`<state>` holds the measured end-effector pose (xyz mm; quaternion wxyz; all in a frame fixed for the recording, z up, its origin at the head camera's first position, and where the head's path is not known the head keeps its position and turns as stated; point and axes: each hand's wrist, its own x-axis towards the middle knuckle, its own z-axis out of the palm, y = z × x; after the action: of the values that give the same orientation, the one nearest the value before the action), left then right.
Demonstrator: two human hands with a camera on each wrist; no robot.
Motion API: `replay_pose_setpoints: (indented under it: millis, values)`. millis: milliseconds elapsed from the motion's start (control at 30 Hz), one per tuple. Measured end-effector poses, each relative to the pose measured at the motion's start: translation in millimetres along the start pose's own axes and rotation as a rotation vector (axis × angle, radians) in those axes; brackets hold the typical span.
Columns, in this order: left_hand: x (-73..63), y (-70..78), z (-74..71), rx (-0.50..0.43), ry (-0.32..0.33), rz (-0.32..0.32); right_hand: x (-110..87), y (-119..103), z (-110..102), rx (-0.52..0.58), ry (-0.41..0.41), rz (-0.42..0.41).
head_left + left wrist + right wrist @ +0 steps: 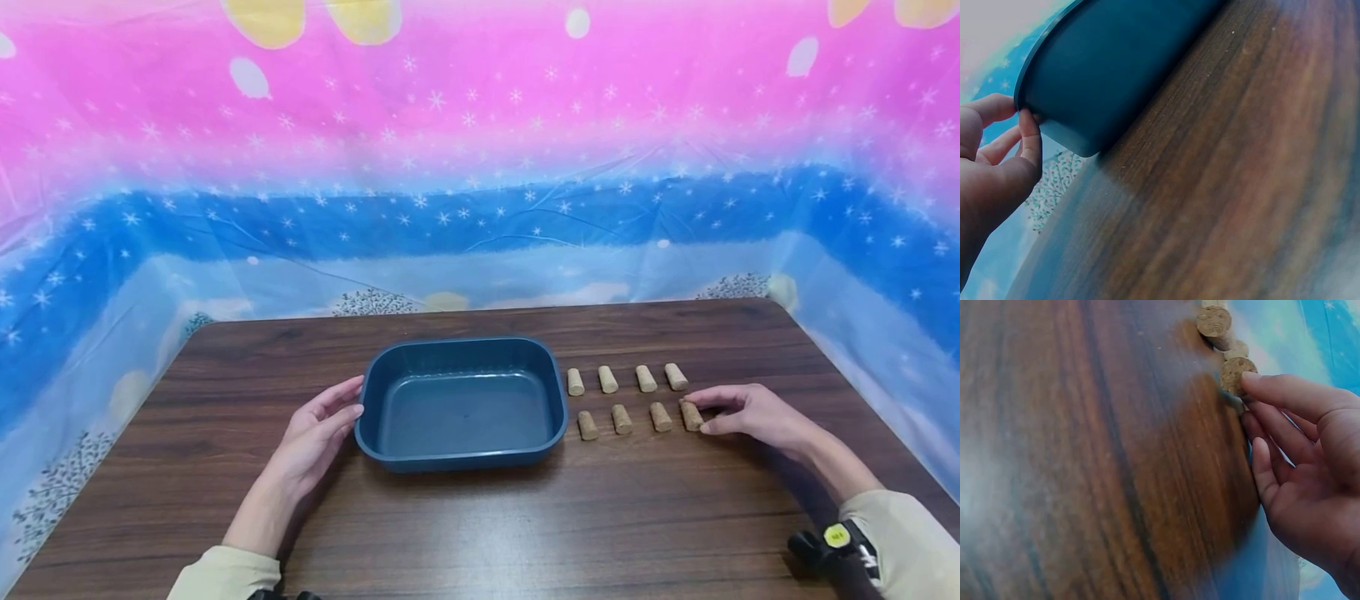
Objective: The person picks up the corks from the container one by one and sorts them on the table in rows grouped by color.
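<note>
In the head view, my left hand touches the left end of a dark blue-green plastic basin, its thumb at the rim. The left wrist view has the hand with fingertips against the basin's outer wall. On the right, my right hand pinches a cork stopper between thumb and fingers, at the right end of the front row. That cork's round end faces the right wrist camera, with the thumb of the right hand on it. Nothing shows inside the basin.
Other tapered corks lie in two rows right of the basin, a front row and a back row. Everything is on a dark wood-grain table. A pink and blue snowflake-printed cloth hangs around it.
</note>
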<state>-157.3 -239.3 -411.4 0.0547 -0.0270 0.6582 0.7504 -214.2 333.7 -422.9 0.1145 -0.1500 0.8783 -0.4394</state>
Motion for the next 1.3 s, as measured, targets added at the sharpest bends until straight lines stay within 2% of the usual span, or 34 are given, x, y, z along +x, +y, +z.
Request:
replay_pose_setpoints:
  millis: [167,533,1300]
  values:
    - [0.5,-1.2,0.5,0.003,-0.001,-0.004,-1.6,2.9,1.1,0.016,0.001,-0.009]
    - [0.8,-1.0,0.7,0.0,-0.005,-0.004,-1.7,2.7,0.8,-0.04,-0.011,-0.004]
    - [0.7,-0.1,-0.5,0.009,-0.008,-0.009,0.0,3.3,2.2,-0.012,-0.026,-0.004]
